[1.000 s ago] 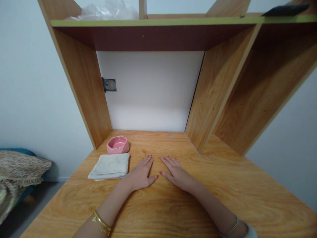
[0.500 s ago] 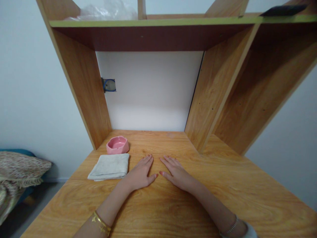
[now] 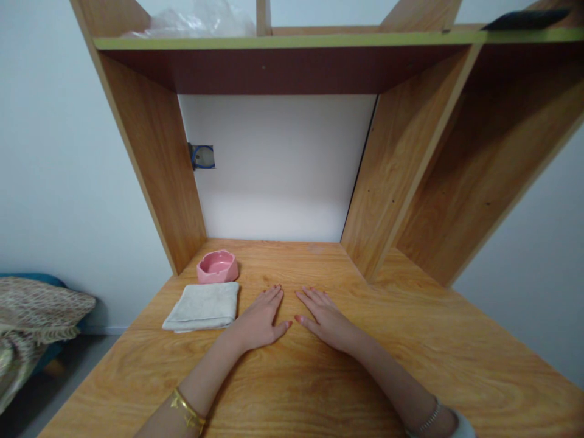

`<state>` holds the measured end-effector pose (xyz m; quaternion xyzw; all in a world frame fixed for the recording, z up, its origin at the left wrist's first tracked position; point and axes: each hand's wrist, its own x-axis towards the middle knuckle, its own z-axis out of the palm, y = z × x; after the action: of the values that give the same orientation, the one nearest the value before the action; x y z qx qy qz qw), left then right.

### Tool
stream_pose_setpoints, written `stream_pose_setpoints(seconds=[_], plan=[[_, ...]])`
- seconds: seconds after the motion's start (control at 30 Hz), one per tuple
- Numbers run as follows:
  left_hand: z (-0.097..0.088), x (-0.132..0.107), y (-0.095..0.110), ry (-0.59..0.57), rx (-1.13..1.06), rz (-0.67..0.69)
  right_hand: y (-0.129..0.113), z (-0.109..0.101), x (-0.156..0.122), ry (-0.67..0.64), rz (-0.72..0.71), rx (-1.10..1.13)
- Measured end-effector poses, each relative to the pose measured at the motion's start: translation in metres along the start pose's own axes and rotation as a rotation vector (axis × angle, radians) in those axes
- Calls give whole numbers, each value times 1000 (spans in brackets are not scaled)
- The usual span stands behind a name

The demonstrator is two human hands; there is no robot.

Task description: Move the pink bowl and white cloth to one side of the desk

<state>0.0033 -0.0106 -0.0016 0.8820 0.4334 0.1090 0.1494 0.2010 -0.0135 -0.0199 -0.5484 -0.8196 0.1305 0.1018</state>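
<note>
Desk [image 3: 301, 389] bears a bare pink ashtray [image 3: 218, 275], left hand [image 3: 260, 320] and right hand [image 3: 326, 319], grips wide.

Clear plastic [image 3: 201, 21] on upper shelf [image 3: 319, 41], dark item [image 3: 527, 20] far right. Blue wire [image 3: 193, 158] in back-panel cutout [image 3: 205, 157]. Fringed throw [image 3: 41, 304] lower left.

I see the left hand [image 3: 259, 319] and right hand [image 3: 326, 319] side by side on the desk [image 3: 292, 395], apart. Left of both lies 1 cloth [image 3: 204, 306], with 1 ashtray [image 3: 218, 275] just behind it. Above, the shelf [image 3: 283, 68] carries 1 plastic bag [image 3: 201, 22] toward its left end.
</note>
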Motion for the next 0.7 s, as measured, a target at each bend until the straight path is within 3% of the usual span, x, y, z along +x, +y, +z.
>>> stream_pose_setpoints(seconds=[0.7], plan=[[3, 0, -3, 3, 3, 29, -1, -1, 0, -2, 2, 17]])
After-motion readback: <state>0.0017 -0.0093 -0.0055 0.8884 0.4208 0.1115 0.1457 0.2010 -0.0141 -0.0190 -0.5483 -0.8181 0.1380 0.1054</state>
